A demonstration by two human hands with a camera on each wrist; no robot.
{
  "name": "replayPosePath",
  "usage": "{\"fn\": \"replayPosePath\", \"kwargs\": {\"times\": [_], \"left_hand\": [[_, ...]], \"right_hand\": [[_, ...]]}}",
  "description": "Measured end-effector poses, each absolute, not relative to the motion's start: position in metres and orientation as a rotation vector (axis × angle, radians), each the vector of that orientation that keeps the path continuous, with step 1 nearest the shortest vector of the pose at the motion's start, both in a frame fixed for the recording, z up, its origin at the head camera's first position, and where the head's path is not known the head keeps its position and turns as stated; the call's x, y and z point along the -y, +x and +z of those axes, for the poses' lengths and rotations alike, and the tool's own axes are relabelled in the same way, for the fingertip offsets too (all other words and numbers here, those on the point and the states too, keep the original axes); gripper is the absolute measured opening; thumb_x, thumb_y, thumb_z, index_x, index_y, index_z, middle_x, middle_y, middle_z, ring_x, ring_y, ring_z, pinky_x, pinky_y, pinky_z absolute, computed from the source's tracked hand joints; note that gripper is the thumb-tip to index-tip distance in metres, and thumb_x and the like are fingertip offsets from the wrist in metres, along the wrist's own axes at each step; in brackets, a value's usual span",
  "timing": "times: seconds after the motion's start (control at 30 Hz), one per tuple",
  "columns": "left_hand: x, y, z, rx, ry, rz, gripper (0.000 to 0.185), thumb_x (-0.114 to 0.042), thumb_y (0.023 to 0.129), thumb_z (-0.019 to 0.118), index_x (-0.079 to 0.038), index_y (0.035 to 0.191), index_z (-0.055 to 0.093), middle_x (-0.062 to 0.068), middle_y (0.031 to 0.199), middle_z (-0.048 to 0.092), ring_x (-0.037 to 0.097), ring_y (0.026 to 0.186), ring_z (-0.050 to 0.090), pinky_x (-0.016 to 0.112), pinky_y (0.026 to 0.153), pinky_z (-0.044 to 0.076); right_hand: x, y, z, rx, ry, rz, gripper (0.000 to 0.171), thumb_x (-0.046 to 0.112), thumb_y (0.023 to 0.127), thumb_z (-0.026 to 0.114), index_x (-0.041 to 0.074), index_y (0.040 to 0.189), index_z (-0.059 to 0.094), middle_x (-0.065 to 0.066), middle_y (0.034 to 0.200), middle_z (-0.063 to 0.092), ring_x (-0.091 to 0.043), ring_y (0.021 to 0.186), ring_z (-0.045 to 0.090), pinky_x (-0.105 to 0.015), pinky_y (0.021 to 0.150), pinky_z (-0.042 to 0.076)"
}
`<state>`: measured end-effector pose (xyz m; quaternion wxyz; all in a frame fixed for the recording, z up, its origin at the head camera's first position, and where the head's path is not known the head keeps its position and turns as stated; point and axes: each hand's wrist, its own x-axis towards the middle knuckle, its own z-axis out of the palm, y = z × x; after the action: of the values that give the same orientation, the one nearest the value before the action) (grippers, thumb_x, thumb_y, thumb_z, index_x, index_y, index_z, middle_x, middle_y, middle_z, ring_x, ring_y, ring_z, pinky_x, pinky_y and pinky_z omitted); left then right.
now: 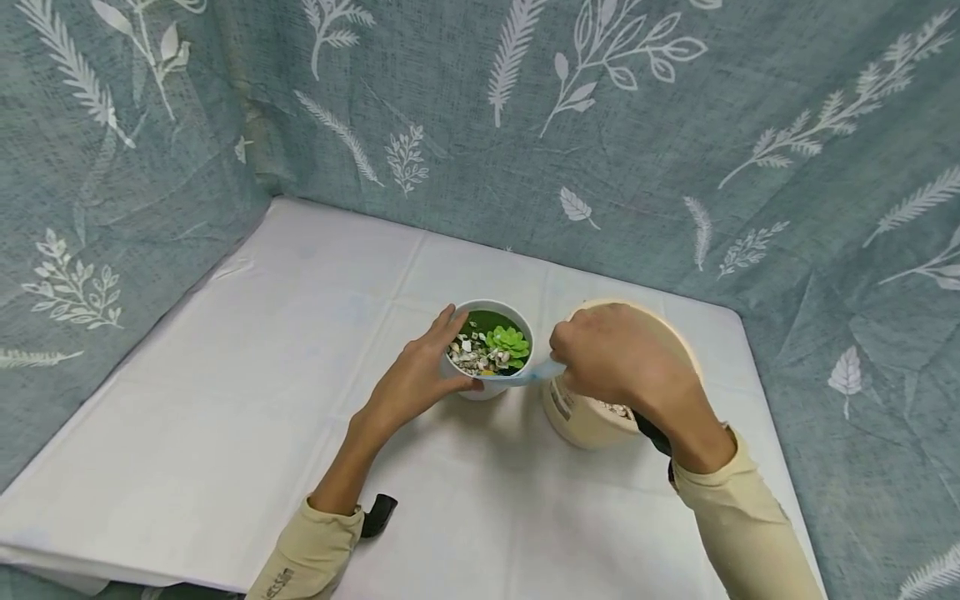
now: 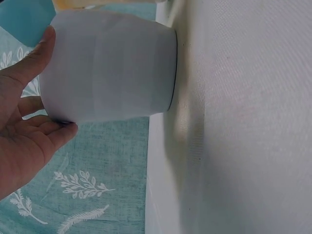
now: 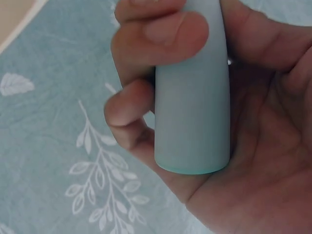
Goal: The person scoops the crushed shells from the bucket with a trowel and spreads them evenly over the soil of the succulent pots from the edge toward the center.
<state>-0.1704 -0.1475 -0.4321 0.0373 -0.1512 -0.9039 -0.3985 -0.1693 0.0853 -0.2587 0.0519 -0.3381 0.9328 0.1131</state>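
Scoop (image 1: 525, 377) gripped by right hand (image 1: 615, 354), seemingly over pot (image 1: 491, 350); left hand (image 1: 416, 375) cups pot.

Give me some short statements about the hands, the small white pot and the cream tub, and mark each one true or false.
1. The left hand holds the small white pot from the side. True.
2. The right hand is empty. False: it grips the pale blue scoop by its handle.
3. The white pot contains a green succulent and small pebbles. True.
4. The cream tub stands on the left of the white pot. False: it stands on the pot's right, under the right hand.
5. The table is covered with a white cloth. True.
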Motion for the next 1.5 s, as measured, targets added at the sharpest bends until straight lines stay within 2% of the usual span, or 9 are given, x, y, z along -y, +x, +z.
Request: {"fn": "replayPosePath", "kwargs": {"times": [0.3, 0.43, 0.53, 0.63, 0.73, 0.93, 1.07, 1.2, 1.5], "left_hand": [[0.145, -0.173, -0.431, 2.794, -0.489, -1.216, 0.106, -0.037, 0.083, 0.089, -0.008, 0.166, 0.029, 0.020, 0.174, 0.023, 0.048, 0.149, 0.045, 0.059, 0.116, 0.046], [0.148, -0.172, -0.427, 2.811, -0.495, -1.190, 0.106, -0.038, 0.083, 0.089, -0.009, 0.166, 0.030, 0.020, 0.174, 0.023, 0.048, 0.150, 0.043, 0.060, 0.115, 0.047], [0.151, -0.170, -0.416, 2.819, -0.460, -1.168, 0.105, -0.039, 0.084, 0.088, -0.015, 0.167, 0.029, 0.019, 0.175, 0.019, 0.049, 0.151, 0.042, 0.062, 0.114, 0.047], [0.142, -0.166, -0.404, 2.766, -0.460, -1.143, 0.099, -0.039, 0.086, 0.086, -0.018, 0.166, 0.032, 0.016, 0.176, 0.018, 0.047, 0.151, 0.042, 0.063, 0.114, 0.047], [0.122, -0.160, -0.396, 2.670, -0.600, -1.096, 0.087, -0.037, 0.090, 0.082, -0.013, 0.163, 0.039, 0.017, 0.174, 0.025, 0.042, 0.152, 0.043, 0.058, 0.114, 0.049], [0.069, -0.167, -0.386, 2.564, -0.932, -1.012, 0.069, -0.037, 0.096, 0.076, -0.008, 0.154, 0.052, 0.015, 0.169, 0.038, 0.034, 0.151, 0.047, 0.048, 0.118, 0.048], [0.050, -0.177, -0.386, 2.700, -0.993, -0.998, 0.079, -0.047, 0.097, 0.072, -0.006, 0.159, 0.044, 0.017, 0.173, 0.028, 0.034, 0.158, 0.035, 0.048, 0.124, 0.041], [0.042, -0.182, -0.393, 2.827, -0.998, -0.976, 0.091, -0.057, 0.095, 0.068, -0.004, 0.162, 0.036, 0.017, 0.176, 0.015, 0.032, 0.163, 0.023, 0.049, 0.127, 0.035], [0.034, -0.181, -0.392, 2.865, -0.970, -0.994, 0.094, -0.061, 0.093, 0.066, -0.006, 0.163, 0.035, 0.012, 0.178, 0.008, 0.029, 0.164, 0.015, 0.053, 0.126, 0.035]], "right_hand": [[-0.122, -0.165, -0.247, -2.885, -0.975, 0.118, 0.046, 0.005, 0.099, 0.061, 0.023, 0.061, 0.043, 0.009, 0.063, 0.028, -0.009, 0.061, 0.025, -0.031, 0.066, 0.030], [-0.148, -0.164, -0.251, -3.028, -1.020, 0.062, 0.028, 0.012, 0.102, 0.066, 0.020, 0.075, 0.065, 0.010, 0.063, 0.044, -0.010, 0.060, 0.034, -0.036, 0.069, 0.039], [-0.171, -0.165, -0.255, -3.187, -1.043, 0.016, 0.006, 0.011, 0.096, 0.074, 0.015, 0.097, 0.079, 0.004, 0.075, 0.068, -0.016, 0.066, 0.055, -0.042, 0.071, 0.049], [-0.195, -0.164, -0.259, -3.310, -1.033, -0.021, 0.014, 0.006, 0.090, 0.080, 0.008, 0.104, 0.081, -0.005, 0.087, 0.078, -0.025, 0.073, 0.068, -0.048, 0.073, 0.053], [-0.212, -0.165, -0.270, -3.357, -0.986, 0.017, 0.013, 0.005, 0.087, 0.082, 0.005, 0.099, 0.080, -0.009, 0.088, 0.080, -0.029, 0.078, 0.073, -0.051, 0.078, 0.053], [-0.225, -0.180, -0.293, -3.283, -0.805, 0.330, 0.009, 0.001, 0.084, 0.083, 0.007, 0.084, 0.075, -0.007, 0.075, 0.071, -0.030, 0.074, 0.064, -0.047, 0.077, 0.048], [-0.222, -0.195, -0.316, -3.284, -0.905, 0.578, 0.019, -0.006, 0.079, 0.081, 0.007, 0.072, 0.070, -0.010, 0.071, 0.066, -0.031, 0.071, 0.059, -0.044, 0.077, 0.047], [-0.210, -0.206, -0.342, -3.338, -1.076, 0.833, 0.032, -0.003, 0.084, 0.080, 0.009, 0.060, 0.064, -0.010, 0.066, 0.063, -0.029, 0.068, 0.057, -0.039, 0.074, 0.045], [-0.211, -0.223, -0.370, -3.315, -1.151, 0.957, 0.041, 0.000, 0.085, 0.082, 0.014, 0.055, 0.058, -0.007, 0.063, 0.063, -0.025, 0.064, 0.055, -0.036, 0.072, 0.040]]}}
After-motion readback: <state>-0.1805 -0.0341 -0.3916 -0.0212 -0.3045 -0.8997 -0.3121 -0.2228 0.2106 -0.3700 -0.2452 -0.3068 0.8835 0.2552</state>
